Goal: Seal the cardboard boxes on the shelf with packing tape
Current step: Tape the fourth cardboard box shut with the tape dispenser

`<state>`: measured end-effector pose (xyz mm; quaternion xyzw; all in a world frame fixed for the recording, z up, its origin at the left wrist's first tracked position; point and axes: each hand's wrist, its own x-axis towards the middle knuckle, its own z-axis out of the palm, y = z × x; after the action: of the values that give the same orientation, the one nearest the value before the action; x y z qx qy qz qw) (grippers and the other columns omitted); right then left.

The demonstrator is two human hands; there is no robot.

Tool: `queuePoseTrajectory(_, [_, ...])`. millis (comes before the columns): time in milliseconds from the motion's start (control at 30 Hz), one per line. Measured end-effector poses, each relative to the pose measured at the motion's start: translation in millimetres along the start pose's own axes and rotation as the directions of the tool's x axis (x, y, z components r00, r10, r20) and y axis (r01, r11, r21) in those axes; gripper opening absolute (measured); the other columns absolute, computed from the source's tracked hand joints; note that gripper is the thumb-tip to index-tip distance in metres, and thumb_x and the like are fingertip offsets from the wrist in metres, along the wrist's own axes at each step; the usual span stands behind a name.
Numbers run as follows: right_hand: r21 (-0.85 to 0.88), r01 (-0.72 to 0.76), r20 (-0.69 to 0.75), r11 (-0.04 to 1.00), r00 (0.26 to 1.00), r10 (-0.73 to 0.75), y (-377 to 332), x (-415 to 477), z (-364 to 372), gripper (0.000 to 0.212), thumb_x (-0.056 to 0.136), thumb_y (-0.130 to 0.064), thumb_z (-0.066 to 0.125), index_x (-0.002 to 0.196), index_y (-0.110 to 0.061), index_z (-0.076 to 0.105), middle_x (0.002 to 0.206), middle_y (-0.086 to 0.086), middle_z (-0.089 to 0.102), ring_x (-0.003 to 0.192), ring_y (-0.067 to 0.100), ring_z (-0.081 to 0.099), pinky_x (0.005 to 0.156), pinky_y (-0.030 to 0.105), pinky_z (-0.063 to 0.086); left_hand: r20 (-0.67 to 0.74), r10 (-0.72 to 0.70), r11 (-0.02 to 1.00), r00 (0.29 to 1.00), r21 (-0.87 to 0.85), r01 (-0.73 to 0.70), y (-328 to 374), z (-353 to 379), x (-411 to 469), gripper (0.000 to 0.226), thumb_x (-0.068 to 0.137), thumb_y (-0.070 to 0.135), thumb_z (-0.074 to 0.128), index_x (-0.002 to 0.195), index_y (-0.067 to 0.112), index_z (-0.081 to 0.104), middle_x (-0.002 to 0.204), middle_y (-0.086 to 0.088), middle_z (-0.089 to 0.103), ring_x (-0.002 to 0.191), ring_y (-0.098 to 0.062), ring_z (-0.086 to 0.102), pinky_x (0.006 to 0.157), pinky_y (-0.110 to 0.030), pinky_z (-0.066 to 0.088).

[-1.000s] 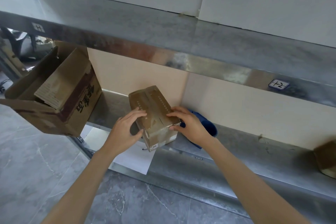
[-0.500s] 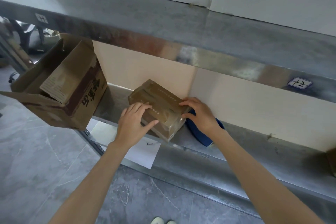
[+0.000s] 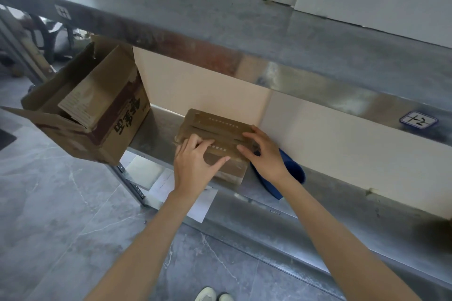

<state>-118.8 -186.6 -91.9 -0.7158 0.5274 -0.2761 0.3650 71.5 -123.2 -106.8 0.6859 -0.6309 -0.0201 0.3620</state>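
Nearest: left hand (image 3: pixel 193 166) and right hand (image 3: pixel 265 154), fingers straight, pressed flat on a small cardboard box (image 3: pixel 215 129). Brown, matte, flaps closed, faint printed rows on top. Set on the lower shelf (image 3: pixel 318 215), scuffed grey metal. Just right, a rounded blue object (image 3: pixel 294 171). Farther left, a large open carton (image 3: pixel 97 115).

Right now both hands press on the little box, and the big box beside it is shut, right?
No. The head view shows the big box open, flaps up. Left hand and right hand do press on the little box.
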Motion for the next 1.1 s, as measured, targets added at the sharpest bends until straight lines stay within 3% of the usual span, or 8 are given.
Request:
queuePoseTrajectory(133, [-0.034,-0.016,-0.073,0.999,0.997,0.013,-4,3,19,0.047,0.093,-0.048,0.059,0.133,-0.025,0.051,0.16,-0.009,0.022,0.142,0.008,0.028,0.104,0.019,0.026,0.043,0.049,0.999,0.998,0.003,-0.049,-2,-7,-1,0.051,0.075,0.051,0.079,0.112,0.017,0.074,0.094,0.002,0.058,0.089,-0.016,0.057,0.092,-0.031,0.04])
queuePoseTrajectory(267, [-0.074,-0.05,-0.151,0.996,0.988,0.039,-9,8,30,0.048,0.092,-0.053,0.057,0.129,-0.024,0.05,0.158,-0.008,0.025,0.137,0.01,0.034,0.094,0.02,0.029,0.052,0.101,0.995,0.994,-0.024,-0.099,-12,-15,11,0.041,0.082,0.048,0.071,0.11,0.018,0.072,0.103,0.005,0.061,0.097,-0.013,0.057,0.092,-0.035,0.041])
queuePoseTrajectory(400, [-0.093,-0.047,-0.224,0.995,0.974,0.025,-10,12,37,0.039,0.094,-0.033,0.061,0.128,-0.019,0.051,0.151,-0.004,0.031,0.135,0.014,0.036,0.099,0.018,0.027,0.036,0.087,0.994,0.996,0.059,-0.089,-31,-16,33,0.046,0.086,0.044,0.07,0.122,0.016,0.065,0.125,-0.002,0.06,0.12,-0.022,0.051,0.094,-0.038,0.039])
queuePoseTrajectory(600, [-0.12,-0.071,-0.309,0.99,0.951,0.031,-23,12,52,0.042,0.089,-0.009,0.056,0.131,-0.017,0.053,0.148,0.0,0.03,0.134,0.021,0.032,0.105,0.022,0.028,0.249,0.099,0.995,0.963,-0.057,-0.088,-61,-8,66,0.069,0.087,0.049,0.068,0.141,0.011,0.048,0.149,-0.007,0.045,0.14,-0.024,0.038,0.113,-0.039,0.034])
queuePoseTrajectory(800, [-0.251,-0.196,-0.441,0.948,0.895,0.068,-29,5,62,0.04,0.083,-0.028,0.06,0.122,-0.022,0.055,0.142,-0.006,0.035,0.125,0.019,0.036,0.074,0.033,0.048,0.264,0.147,0.961,0.953,-0.267,-0.075,-72,3,68,0.069,0.086,0.039,0.073,0.14,0.005,0.046,0.152,-0.008,0.039,0.148,-0.025,0.023,0.119,-0.036,0.025])
queuePoseTrajectory(900, [-0.257,-0.157,-0.449,0.954,0.893,0.026,-24,4,66,0.037,0.087,-0.03,0.062,0.122,-0.018,0.056,0.146,-0.001,0.035,0.133,0.024,0.034,0.09,0.038,0.049,0.269,0.173,0.946,0.947,-0.314,-0.084,-74,5,71,0.067,0.085,0.035,0.075,0.139,0.006,0.048,0.15,-0.009,0.042,0.149,-0.026,0.022,0.12,-0.037,0.025])
queuePoseTrajectory(967, [-0.195,-0.129,-0.421,0.972,0.906,0.036,-21,7,66,0.039,0.092,-0.037,0.062,0.128,-0.023,0.054,0.156,0.0,0.025,0.146,0.024,0.02,0.112,0.037,0.035,0.267,0.198,0.936,0.943,-0.339,-0.101,-73,5,72,0.066,0.085,0.032,0.075,0.14,0.006,0.049,0.148,-0.009,0.045,0.148,-0.027,0.023,0.12,-0.034,0.024])
queuePoseTrajectory(1100, [-0.087,-0.164,-0.329,0.983,0.936,0.127,-20,9,64,0.052,0.093,-0.049,0.057,0.143,-0.036,0.044,0.162,-0.012,0.013,0.151,0.015,0.008,0.119,0.04,0.027,0.256,0.219,0.925,0.942,-0.363,-0.117,-73,7,73,0.063,0.084,0.026,0.077,0.139,0.005,0.053,0.151,-0.006,0.043,0.149,-0.031,0.022,0.118,-0.028,0.018])
